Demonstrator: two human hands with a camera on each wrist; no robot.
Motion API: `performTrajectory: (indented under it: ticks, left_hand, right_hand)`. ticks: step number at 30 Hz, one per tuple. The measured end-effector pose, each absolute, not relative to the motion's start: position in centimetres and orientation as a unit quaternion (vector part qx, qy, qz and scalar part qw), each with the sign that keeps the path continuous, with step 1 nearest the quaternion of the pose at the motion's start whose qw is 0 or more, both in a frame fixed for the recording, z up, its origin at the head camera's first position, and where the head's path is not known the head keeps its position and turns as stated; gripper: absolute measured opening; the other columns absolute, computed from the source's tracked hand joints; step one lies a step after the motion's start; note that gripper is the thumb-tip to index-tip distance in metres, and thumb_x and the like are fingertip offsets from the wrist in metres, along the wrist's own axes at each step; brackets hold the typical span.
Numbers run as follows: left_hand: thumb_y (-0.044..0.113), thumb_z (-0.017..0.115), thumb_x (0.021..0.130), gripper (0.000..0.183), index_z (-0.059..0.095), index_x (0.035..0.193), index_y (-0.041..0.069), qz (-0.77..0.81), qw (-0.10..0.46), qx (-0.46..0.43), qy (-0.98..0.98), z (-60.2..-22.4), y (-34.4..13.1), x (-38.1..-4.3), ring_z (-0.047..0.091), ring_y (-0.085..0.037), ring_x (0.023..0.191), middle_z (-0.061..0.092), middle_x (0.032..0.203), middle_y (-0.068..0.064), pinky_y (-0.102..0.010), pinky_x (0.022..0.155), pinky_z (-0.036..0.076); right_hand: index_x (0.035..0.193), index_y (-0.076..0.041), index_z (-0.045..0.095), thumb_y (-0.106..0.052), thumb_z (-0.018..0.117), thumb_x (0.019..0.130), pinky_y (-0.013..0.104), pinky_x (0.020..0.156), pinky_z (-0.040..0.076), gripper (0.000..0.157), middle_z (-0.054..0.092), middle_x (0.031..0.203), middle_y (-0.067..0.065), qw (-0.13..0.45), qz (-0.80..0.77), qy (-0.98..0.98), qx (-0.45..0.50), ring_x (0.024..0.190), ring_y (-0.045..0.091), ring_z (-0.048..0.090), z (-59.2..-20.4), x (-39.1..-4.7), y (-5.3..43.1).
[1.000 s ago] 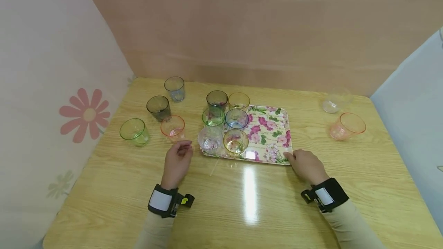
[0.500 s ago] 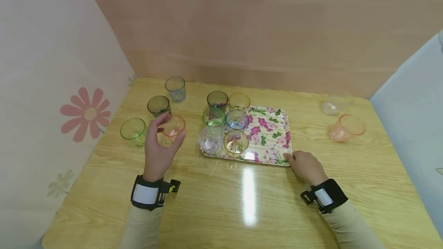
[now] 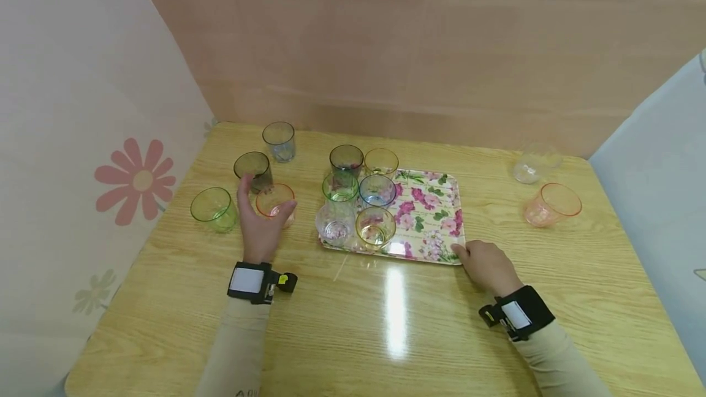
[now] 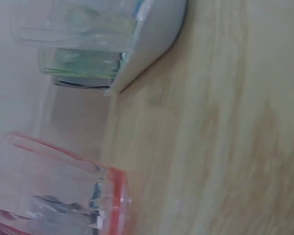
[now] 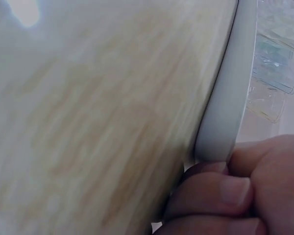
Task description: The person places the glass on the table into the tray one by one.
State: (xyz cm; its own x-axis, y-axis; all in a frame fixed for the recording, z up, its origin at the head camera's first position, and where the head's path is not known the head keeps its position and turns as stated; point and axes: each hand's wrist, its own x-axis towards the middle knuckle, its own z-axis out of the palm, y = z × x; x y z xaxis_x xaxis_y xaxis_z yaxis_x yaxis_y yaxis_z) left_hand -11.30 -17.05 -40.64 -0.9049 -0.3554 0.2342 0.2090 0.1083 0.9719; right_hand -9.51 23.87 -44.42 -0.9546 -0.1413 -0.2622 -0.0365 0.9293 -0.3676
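Note:
A pink-rimmed clear cup (image 3: 274,204) stands on the table, left of the flowered tray (image 3: 425,216). My left hand (image 3: 261,228) is at this cup, thumb on its right side and fingers spread past its left side in a wide curve. In the left wrist view the same cup (image 4: 63,196) shows at lower left, with the fingers out of sight. My right hand (image 3: 488,265) grips the tray's near right corner, thumb over the rim; in the right wrist view the other fingers (image 5: 210,193) curl at the tray's edge (image 5: 225,98). Several coloured cups stand on the tray's left half, including a yellow-rimmed cup (image 3: 376,228).
Left of the tray stand a green cup (image 3: 217,216), a dark grey cup (image 3: 259,176) and a bluish cup (image 3: 282,147). On the right side are a pink cup (image 3: 546,210) and a clear cup (image 3: 529,169). A wall rises behind the table.
My left hand has gone from loosely curled beside the tray to spread wide, moving left and then forward around the pink-rimmed cup. The right hand keeps its grip on the tray corner.

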Motion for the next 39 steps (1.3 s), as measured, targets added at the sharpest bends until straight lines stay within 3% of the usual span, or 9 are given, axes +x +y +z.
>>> performTrajectory:
  ticks: [5,8,12,15,21,25,30,39]
  left_hand:
    - [-0.002,0.082,0.083,0.110,0.006,0.163,0.005,-0.676,0.178,0.095,-0.708,-41.5,-17.2,-11.9,0.009,-0.028,0.154,0.013,0.167,-0.017,-0.048,0.123,0.014]
    - [0.001,0.083,0.083,0.121,-0.007,0.163,0.011,-0.683,0.147,0.119,-0.705,-41.9,-17.3,-12.1,0.006,-0.031,0.155,0.007,0.168,-0.017,-0.049,0.122,0.019]
    - [0.008,0.086,0.083,0.133,-0.022,0.160,0.025,-0.686,0.123,0.128,-0.705,-43.7,-17.6,-12.7,0.004,-0.028,0.155,-0.001,0.169,-0.014,-0.049,0.119,0.027]
    - [0.011,0.088,0.081,0.136,-0.023,0.159,0.031,-0.676,0.126,0.127,-0.714,-45.1,-17.9,-13.2,0.007,-0.024,0.155,-0.001,0.170,-0.012,-0.046,0.119,0.028]
    - [0.013,0.088,0.081,0.127,-0.010,0.163,0.015,-0.643,0.135,0.136,-0.741,-46.0,-18.0,-13.5,0.015,-0.024,0.153,0.010,0.169,-0.015,-0.041,0.122,0.020]
    - [0.013,0.088,0.081,0.112,0.011,0.163,0.006,-0.638,0.131,0.139,-0.746,-46.2,-18.1,-13.6,0.026,-0.025,0.150,0.028,0.163,-0.015,-0.040,0.121,0.024]
    - [0.013,0.088,0.081,0.088,0.035,0.150,-0.001,-0.643,0.134,0.135,-0.742,-46.3,-18.2,-13.6,0.039,-0.029,0.142,0.045,0.149,-0.020,-0.040,0.117,0.033]
    - [0.011,0.087,0.082,0.082,0.038,0.148,0.000,-0.654,0.128,0.144,-0.732,-45.8,-18.2,-13.3,0.043,-0.031,0.136,0.047,0.143,-0.020,-0.041,0.113,0.038]
  right_hand:
    - [0.068,-0.010,0.048,-0.033,0.047,0.108,0.033,0.054,0.034,0.047,0.043,0.062,0.004,0.147,-0.184,0.971,-0.046,0.056,0.019,0.045,-44.4,-9.5,23.8]
    - [0.067,-0.010,0.048,-0.032,0.047,0.108,0.033,0.054,0.034,0.046,0.043,0.061,0.004,0.148,-0.187,0.970,-0.045,0.056,0.019,0.045,-44.4,-9.5,23.8]
    - [0.067,-0.010,0.048,-0.032,0.047,0.108,0.033,0.054,0.034,0.047,0.042,0.061,0.003,0.148,-0.191,0.969,-0.044,0.055,0.019,0.044,-44.4,-9.5,23.8]
    - [0.067,-0.011,0.048,-0.033,0.047,0.109,0.033,0.054,0.034,0.047,0.042,0.061,0.003,0.149,-0.192,0.969,-0.046,0.055,0.019,0.044,-44.4,-9.5,23.9]
    - [0.067,-0.011,0.047,-0.032,0.047,0.108,0.032,0.055,0.033,0.046,0.042,0.061,0.003,0.149,-0.192,0.969,-0.046,0.055,0.019,0.043,-44.4,-9.5,23.9]
    - [0.066,-0.011,0.047,-0.031,0.048,0.108,0.032,0.055,0.033,0.046,0.041,0.061,0.003,0.145,-0.191,0.970,-0.047,0.055,0.019,0.043,-44.4,-9.5,23.8]
    - [0.066,-0.010,0.047,-0.030,0.048,0.108,0.032,0.055,0.033,0.046,0.041,0.061,0.004,0.145,-0.188,0.970,-0.045,0.055,0.019,0.043,-44.2,-9.4,23.7]
    - [0.067,-0.010,0.048,-0.032,0.048,0.108,0.033,0.055,0.035,0.046,0.044,0.062,0.004,0.153,-0.187,0.969,-0.045,0.057,0.020,0.045,-44.0,-9.5,23.7]
